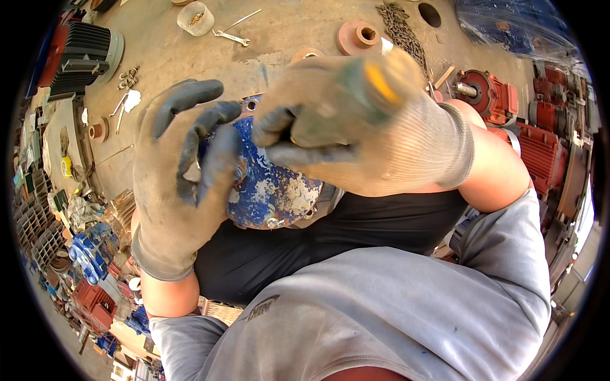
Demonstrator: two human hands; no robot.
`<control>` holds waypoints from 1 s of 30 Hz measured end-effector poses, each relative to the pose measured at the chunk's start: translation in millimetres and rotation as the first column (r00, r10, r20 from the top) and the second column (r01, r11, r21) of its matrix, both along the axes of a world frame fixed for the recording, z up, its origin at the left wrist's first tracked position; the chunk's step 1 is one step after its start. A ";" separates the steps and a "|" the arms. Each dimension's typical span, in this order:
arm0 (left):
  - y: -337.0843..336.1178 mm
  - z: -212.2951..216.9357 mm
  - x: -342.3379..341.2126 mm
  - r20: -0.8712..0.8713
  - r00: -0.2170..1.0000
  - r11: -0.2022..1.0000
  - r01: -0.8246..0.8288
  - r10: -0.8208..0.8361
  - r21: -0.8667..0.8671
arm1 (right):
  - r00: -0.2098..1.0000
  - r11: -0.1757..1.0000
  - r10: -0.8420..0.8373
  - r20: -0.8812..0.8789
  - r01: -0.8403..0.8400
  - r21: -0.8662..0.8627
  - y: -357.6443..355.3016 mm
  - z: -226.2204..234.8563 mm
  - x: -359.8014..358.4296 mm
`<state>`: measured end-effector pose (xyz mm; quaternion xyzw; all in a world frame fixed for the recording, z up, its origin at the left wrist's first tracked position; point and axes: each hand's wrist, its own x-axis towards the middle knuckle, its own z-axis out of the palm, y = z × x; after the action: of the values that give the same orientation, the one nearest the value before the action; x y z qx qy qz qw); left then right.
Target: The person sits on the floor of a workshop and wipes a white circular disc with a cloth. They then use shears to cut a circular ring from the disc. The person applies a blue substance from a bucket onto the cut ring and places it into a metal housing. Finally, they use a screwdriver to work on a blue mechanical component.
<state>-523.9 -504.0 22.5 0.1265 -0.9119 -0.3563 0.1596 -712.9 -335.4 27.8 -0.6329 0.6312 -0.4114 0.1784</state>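
Between my knees stands a round blue metal housing (273, 190), its paint chipped to bare patches, with a bolt low on its front edge. My left hand (175, 171), in a grey glove with dark fingertips, is at the housing's left side. Its fingers are half bent and apart, and nothing shows between them. The thumb lies in front of the housing near a small round hub (240, 170). Above the housing's right side, my gloved right hand (394, 140) is closed around a dark green tool (359, 92) with a yellow band. Motion blur hides the tool's kind.
On the floor ahead are a white tub (195, 19), a wrench (232, 38), a rusty flanged hub (359, 38) and a chain (404, 32). Red motors (488, 95) line the right side. A dark finned motor (82, 57) and blue parts (94, 253) lie to the left.
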 end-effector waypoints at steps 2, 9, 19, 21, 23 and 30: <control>6.7 2.6 0.4 0.016 0.999 0.999 0.034 -0.034 -0.006 | 0.998 0.993 -0.069 0.007 0.068 0.093 -1.2 -1.1 4.3; 1.7 11.3 0.9 0.152 0.967 0.946 0.233 -0.202 -0.225 | 0.955 0.961 -0.248 0.165 0.221 0.167 -15.6 2.7 5.2; 8.0 4.4 1.8 0.238 0.954 0.949 0.234 -0.182 -0.212 | 0.994 0.944 -0.107 -0.011 0.105 0.312 -16.4 0.7 8.5; 8.1 0.6 -1.0 0.149 0.970 0.956 0.218 -0.190 -0.196 | 0.976 0.945 -0.213 0.036 0.196 0.261 -19.9 -0.2 6.1; 6.4 3.8 -1.8 0.187 0.958 0.942 0.255 -0.217 -0.216 | 0.960 0.938 -0.272 0.062 0.250 0.241 -20.4 -0.3 2.8; 8.1 9.3 -3.9 0.240 0.944 0.930 0.284 -0.227 -0.235 | 0.949 0.951 -0.278 0.150 0.250 0.183 -16.9 1.7 1.7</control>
<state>-527.9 -496.0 31.8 0.0203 -0.9717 -0.2333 0.0305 -711.3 -352.3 29.5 -0.4874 0.7238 -0.4325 0.2267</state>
